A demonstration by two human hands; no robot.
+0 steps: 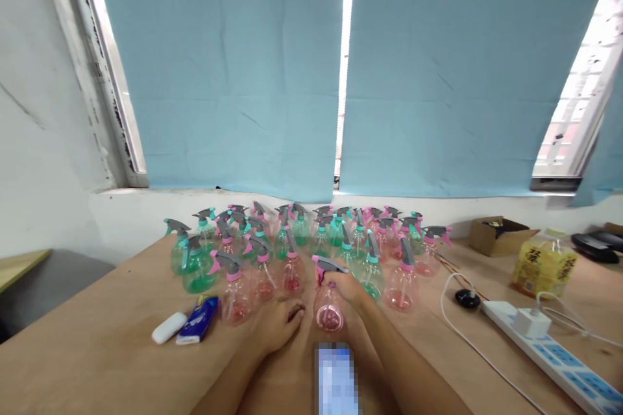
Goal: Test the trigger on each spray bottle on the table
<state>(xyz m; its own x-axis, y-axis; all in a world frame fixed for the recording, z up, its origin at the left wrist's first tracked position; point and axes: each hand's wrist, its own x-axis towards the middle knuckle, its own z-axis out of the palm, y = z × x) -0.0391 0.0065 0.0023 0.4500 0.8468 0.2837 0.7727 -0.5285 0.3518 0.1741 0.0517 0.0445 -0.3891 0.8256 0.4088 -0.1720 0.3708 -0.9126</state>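
Observation:
My right hand (342, 284) is closed around the neck of a clear pink spray bottle (329, 311) with a grey and pink trigger head. That bottle is tipped, its round base facing me. On the tabletop to its left rests my left hand (278, 323), fingers loosely curled, with nothing visible in them. Beyond both hands stand several pink and green spray bottles in rows. Nearest are a pink spray bottle (237, 298) left of my left hand, another pink spray bottle (402, 286) to the right, and a green spray bottle (370, 272) behind my right wrist.
A pixelated phone-like screen (335, 379) lies between my forearms. At left are a white case (169, 328) and a blue packet (198, 320). On the right are a power strip (549, 350), cables, a black round object (467, 298), a yellow jug (544, 266) and a cardboard box (499, 240).

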